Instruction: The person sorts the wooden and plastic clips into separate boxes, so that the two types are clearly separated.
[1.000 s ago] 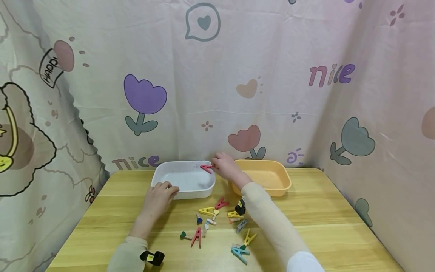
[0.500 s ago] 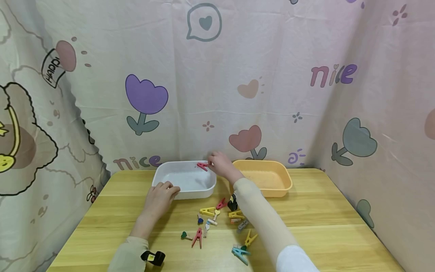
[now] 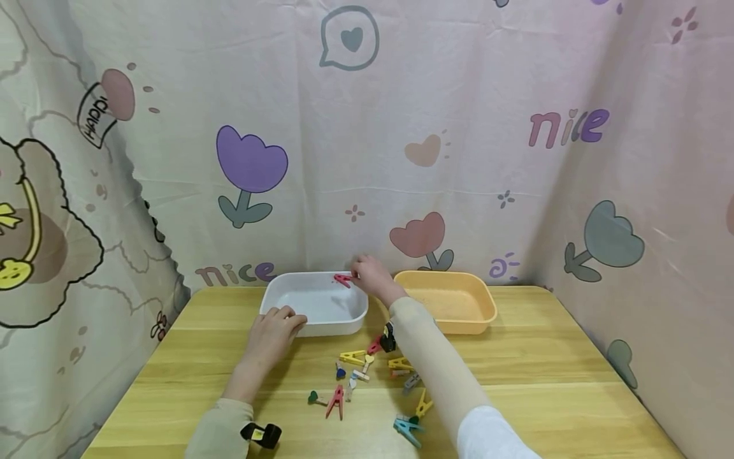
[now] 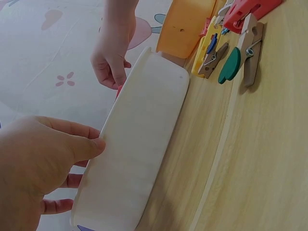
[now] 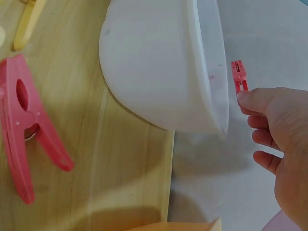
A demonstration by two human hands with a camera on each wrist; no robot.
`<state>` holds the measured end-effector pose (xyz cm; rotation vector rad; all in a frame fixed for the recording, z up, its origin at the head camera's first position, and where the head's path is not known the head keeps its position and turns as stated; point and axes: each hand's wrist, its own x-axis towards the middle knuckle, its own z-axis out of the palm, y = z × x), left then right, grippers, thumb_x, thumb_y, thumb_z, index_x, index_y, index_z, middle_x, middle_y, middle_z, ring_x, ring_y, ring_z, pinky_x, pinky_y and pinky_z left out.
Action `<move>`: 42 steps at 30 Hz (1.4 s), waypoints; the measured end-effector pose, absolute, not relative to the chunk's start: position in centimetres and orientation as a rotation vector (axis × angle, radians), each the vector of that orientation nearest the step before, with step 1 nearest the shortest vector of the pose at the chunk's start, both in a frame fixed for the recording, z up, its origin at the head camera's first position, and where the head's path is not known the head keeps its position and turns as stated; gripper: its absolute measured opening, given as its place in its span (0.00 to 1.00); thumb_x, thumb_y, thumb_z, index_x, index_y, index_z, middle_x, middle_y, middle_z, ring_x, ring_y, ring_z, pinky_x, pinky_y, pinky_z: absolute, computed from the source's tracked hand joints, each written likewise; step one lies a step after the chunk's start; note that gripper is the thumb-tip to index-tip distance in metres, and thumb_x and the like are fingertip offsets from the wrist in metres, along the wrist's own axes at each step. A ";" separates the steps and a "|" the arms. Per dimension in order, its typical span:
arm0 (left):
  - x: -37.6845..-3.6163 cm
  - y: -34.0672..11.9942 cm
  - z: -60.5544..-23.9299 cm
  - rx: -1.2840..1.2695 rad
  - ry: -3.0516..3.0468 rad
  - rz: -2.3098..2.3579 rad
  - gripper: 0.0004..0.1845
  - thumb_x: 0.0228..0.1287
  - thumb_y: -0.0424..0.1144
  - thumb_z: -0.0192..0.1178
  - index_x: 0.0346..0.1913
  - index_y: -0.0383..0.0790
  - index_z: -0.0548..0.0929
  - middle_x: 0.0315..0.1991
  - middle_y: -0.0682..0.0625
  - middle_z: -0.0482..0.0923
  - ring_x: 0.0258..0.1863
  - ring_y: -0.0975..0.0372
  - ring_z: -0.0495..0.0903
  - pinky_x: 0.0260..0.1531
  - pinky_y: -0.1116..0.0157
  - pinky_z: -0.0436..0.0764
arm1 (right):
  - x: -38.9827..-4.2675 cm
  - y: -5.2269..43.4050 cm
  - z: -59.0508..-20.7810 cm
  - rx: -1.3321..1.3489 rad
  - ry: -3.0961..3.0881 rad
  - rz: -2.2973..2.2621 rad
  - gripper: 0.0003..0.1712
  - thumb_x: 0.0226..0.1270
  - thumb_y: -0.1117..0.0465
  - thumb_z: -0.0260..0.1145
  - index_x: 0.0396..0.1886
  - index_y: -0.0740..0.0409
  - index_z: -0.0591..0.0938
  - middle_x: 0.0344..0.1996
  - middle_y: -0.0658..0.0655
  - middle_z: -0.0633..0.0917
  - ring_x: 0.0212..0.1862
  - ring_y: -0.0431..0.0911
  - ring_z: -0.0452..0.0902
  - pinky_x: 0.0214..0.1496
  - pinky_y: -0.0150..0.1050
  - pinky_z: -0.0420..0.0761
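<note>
A white plastic basin point(image 3: 327, 328) stands at the back of the table. My left hand point(image 3: 273, 333) grips its near left rim, thumb on the outer wall and fingers over the inside, as the left wrist view point(image 4: 53, 163) shows. My right hand point(image 3: 375, 279) reaches across to the basin's far right corner. Between its thumb and fingertips it pinches a red clothespin point(image 5: 238, 74), held over the basin's rim. On the table in front lie another red clothespin point(image 3: 336, 401), a yellow one point(image 3: 352, 357), a blue one point(image 3: 408, 431) and small wooden ones with heart tops, like the green heart point(image 4: 230, 65).
An orange basin point(image 3: 467, 326) stands just right of the white one, partly behind my right forearm. A grey clothespin point(image 3: 411, 382) lies beside that sleeve. A patterned cloth point(image 3: 344, 159) hangs directly behind the wooden table point(image 3: 562, 370).
My right hand has moved slightly left with the red clothespin, further over the white basin, then has nearly stopped. My left hand has kept its grip on the rim. The view has shifted slightly.
</note>
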<state>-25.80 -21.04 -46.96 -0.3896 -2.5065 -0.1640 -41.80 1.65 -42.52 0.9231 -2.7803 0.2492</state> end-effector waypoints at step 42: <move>-25.9 -21.1 -47.1 -0.399 -2.496 -0.173 0.04 0.60 0.40 0.67 0.37 0.53 0.87 0.33 0.52 0.81 0.33 0.55 0.77 0.30 0.56 0.73 | -40.1 4.1 -41.7 1.093 -2.579 0.281 0.09 0.65 0.57 0.68 0.39 0.57 0.83 0.41 0.55 0.80 0.45 0.49 0.72 0.48 0.42 0.76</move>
